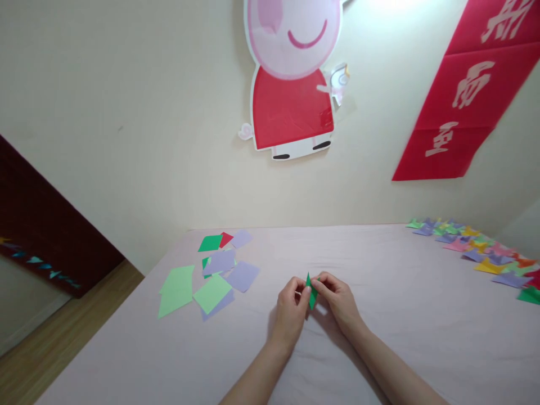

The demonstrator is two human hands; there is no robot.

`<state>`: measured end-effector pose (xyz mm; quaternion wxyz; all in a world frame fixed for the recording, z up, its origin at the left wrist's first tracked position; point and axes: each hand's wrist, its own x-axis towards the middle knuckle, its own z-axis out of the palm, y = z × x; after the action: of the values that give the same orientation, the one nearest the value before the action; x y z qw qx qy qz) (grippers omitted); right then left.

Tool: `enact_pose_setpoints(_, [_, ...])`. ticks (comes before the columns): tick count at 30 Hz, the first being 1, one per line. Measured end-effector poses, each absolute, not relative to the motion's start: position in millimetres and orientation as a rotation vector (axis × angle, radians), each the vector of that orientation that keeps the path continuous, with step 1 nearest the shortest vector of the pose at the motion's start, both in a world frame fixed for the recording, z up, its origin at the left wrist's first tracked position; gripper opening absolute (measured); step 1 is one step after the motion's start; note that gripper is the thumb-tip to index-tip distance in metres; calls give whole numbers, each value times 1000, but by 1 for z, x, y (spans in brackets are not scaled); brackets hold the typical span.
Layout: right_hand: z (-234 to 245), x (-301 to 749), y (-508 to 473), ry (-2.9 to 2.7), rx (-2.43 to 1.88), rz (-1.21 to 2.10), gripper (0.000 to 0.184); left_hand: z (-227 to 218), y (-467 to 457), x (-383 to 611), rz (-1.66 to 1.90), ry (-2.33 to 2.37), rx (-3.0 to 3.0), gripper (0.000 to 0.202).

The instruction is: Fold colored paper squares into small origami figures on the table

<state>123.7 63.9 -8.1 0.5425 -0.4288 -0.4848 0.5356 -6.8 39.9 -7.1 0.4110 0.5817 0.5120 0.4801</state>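
Between my two hands, just above the cloth-covered table, is a small piece of folded green paper with a narrow pointed shape. My left hand pinches it from the left, thumb on its near face. From the other side, the thumb and fingers of my right hand pinch its right edge. Parts of the paper are hidden behind my fingers, so its full folding cannot be made out.
Loose square paper sheets in green, purple and red lie on the left. Rows of colourful folded paper pieces line the right side. Behind the table stands a wall with a cartoon pig cutout and a red banner.
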Motion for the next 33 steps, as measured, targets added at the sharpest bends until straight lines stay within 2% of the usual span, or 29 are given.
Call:
enact_pose_setpoints(18, [-10,125,66,-1241,-999,1235,36,-10,43,-8,1090,1342,1471,32])
enact_pose_setpoints(25, [-16,126,66,-1115,-1001,1264,39,-13,44,-8,1020,1355,1588,19])
enact_pose_setpoints(33, [-21,129,74,-892,-971,1301,38,-14,41,-6,982,1328,1562,24])
